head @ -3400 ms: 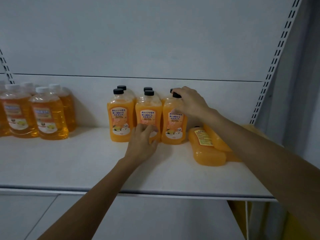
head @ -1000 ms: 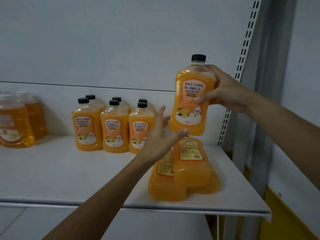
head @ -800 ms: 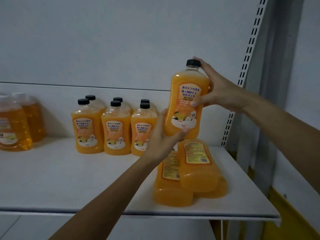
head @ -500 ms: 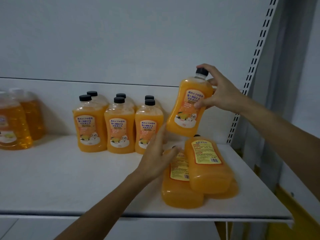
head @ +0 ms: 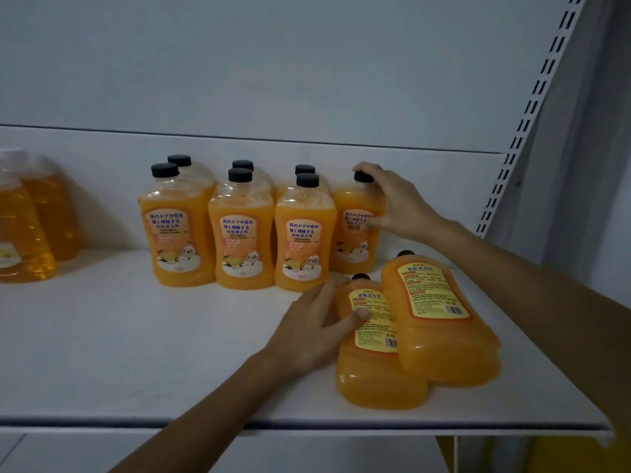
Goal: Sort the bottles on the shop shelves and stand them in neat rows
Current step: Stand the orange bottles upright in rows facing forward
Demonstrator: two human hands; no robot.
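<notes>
Several orange black-capped bottles stand upright in two rows on the white shelf. At the right end of them stands another orange bottle, and my right hand grips its cap and shoulder. In front of it lie orange bottles on their sides, piled: a left one and one on top to the right. My left hand holds the left lying bottle near its neck, thumb across its label.
Paler amber bottles with white caps stand at the shelf's far left. A slotted upright bounds the shelf on the right. The shelf's front edge runs below my arms.
My right hand has lowered the bottle it held in the air and stood it on the shelf beside the row. My left hand has dropped onto the lying bottle.
</notes>
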